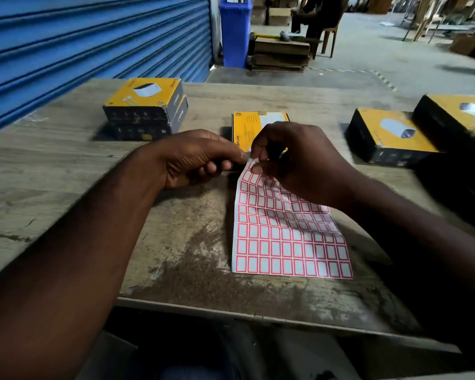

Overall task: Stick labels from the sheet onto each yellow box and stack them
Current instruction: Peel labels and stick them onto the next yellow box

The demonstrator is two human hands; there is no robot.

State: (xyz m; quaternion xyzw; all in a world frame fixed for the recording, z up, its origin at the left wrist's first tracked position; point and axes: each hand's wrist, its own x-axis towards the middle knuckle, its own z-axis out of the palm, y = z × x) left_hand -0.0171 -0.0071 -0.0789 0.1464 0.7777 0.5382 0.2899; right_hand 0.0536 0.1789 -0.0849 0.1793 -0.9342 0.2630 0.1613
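A label sheet [285,237] with red-bordered white labels lies on the wooden table [66,165], its far end lifted. My left hand [192,157] pinches the sheet's top left corner. My right hand [299,163] pinches at the same top edge with thumb and forefinger. Just behind the hands lies one yellow box [251,127], partly hidden by my right hand. A stack of two yellow boxes [146,108] stands at the back left. Two more yellow boxes [390,135] sit at the right, one [458,116] partly overlapping the other.
A blue roller shutter [93,42] runs along the left. Beyond the table stand a blue bin [235,31], stacked cartons [280,53] and chairs on a concrete floor. The table's near edge is worn and stained.
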